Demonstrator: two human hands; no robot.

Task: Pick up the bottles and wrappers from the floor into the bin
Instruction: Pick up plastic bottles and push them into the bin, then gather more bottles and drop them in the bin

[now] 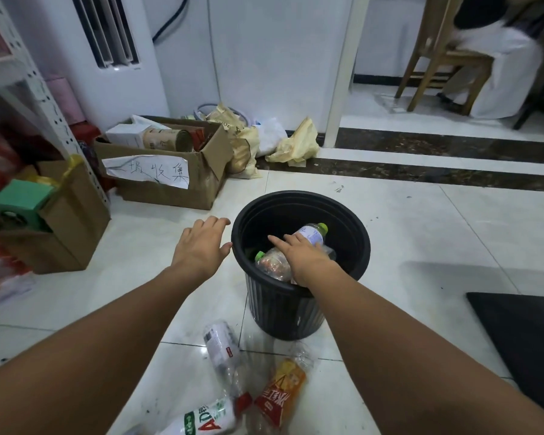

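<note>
Black ribbed plastic bin [283,312] is standing upright on the white tiled floor [421,233], near the centre of the view. The right hand [302,255] is reaching over the near rim into the bin's mouth, palm down, with its fingers lying straight and slightly spread; it is gripping nothing, and whether the fingertips are touching the contents cannot be told. Two clear bottles are lying inside the bin beneath this hand: a green-capped bottle with a white label [311,235] toward the far side, and a second green-capped bottle [272,263] toward the near left wall.

The left hand [201,243] is hovering just left of the bin, palm down, fingers extended loosely and close together, holding nothing. Its thumb is pointing toward the rim, touching it or very nearly so.

On the floor in front of the bin, between the two forearms, three pieces of litter are lying close together: a clear bottle with a white wrap label [222,343] on its side, an orange and red wrapper [280,394], and a white bottle with green lettering and a red cap [208,419], partly cut off by the lower edge.

Behind the bin, a cardboard box with a handwritten paper label [161,171] is sitting beside crumpled yellowish paper bags [296,142]. A wooden chair [437,51] is standing at upper right, and a black mat [522,337] is lying at right.
</note>
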